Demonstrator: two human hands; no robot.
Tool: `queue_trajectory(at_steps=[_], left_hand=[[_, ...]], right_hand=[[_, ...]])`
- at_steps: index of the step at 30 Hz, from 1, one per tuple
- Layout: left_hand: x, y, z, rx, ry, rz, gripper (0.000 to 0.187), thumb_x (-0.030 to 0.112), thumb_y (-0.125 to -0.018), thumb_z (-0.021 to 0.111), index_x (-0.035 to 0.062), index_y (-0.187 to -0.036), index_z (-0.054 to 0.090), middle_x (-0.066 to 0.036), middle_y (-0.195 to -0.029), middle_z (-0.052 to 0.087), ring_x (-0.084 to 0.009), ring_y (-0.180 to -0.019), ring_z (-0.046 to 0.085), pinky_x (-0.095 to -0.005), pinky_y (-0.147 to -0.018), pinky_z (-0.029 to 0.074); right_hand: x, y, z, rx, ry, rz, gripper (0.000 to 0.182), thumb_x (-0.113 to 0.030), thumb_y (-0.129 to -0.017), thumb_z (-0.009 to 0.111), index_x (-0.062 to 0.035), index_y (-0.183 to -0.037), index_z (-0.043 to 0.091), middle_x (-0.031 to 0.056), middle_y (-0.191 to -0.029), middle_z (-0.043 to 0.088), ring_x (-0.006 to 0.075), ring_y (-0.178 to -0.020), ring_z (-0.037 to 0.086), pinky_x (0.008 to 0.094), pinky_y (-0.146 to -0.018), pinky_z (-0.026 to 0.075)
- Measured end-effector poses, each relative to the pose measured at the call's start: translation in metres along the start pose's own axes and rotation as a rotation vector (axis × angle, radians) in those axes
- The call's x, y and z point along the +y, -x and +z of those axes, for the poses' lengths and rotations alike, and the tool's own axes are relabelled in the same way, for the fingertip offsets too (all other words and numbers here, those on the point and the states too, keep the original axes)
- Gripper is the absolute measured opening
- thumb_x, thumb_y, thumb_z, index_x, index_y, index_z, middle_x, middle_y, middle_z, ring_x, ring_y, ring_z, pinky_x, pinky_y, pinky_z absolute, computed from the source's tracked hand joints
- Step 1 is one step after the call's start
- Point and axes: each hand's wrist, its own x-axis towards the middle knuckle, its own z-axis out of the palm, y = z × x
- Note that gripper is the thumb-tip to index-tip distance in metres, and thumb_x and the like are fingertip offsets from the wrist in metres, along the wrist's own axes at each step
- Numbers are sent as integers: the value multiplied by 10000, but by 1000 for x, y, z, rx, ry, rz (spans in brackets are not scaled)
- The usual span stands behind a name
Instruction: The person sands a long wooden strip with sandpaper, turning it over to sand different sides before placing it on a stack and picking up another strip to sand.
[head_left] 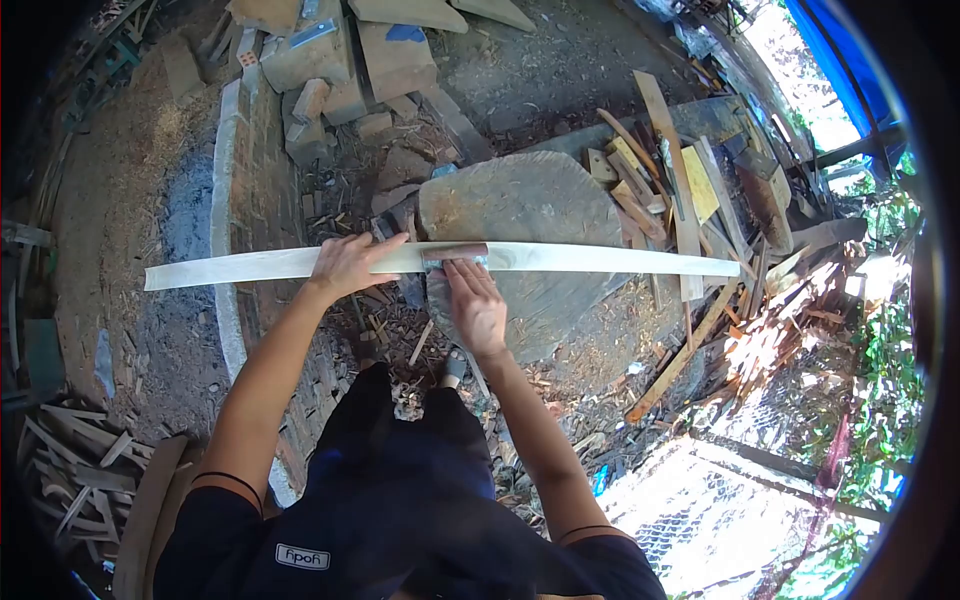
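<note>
A long, pale, slightly curved wooden strip [570,258] lies crosswise over a large flat-topped wood block [520,195]. My left hand [350,264] rests on the strip left of the block, fingers spread and pointing right. A reddish-brown sheet, apparently sandpaper [456,250], is wrapped over the strip near the block's left side. Against its near edge, my right hand [474,300] presses with its fingers together. The strip's underside is hidden.
Wood offcuts [640,180] and long boards [668,150] are piled right of the block. Stone blocks [305,60] stand at the upper left, beside a low brick wall [225,180]. Chips cover the ground around my feet. Curved wooden pieces [90,470] lie at the lower left.
</note>
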Motion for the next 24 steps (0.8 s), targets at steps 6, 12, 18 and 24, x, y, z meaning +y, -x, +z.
queue_trajectory(at_steps=[6,12,18,24], left_hand=[[2,1,-2,-47,58,-58,737,546,-768,757,422,-1444,492,-57,-1001,663,-261,-940,690,-452,-777,508],[16,-15,24,60,85,-11,749,620,-768,718,372,-1442,506,-88,-1036,660,-282,-1000,672,-468,-821,498],[0,0,-8,-98,57,-136,728,643,-780,693,365,-1430,519,-72,-961,666,-304,-919,688,-472,-805,499],[-33,34,-10,37,-32,-137,751,643,-762,704,347,-1430,529,-75,-913,653,-308,-868,690,-447,-741,512]], right_hand=[[133,7,-71,216,322,258,219,-170,-1018,530,-46,-1107,688,116,-978,741,262,-821,722,343,-670,591],[52,7,-6,152,-307,421,287,-54,-949,556,-66,-1207,683,120,-1199,697,290,-1072,675,363,-937,539],[48,-24,-63,-145,-109,307,384,-21,-900,501,-9,-1264,622,189,-1251,651,337,-1186,616,402,-1034,480],[139,-22,-41,214,109,370,231,-27,-950,541,-22,-1124,692,137,-1038,719,309,-884,703,375,-853,550]])
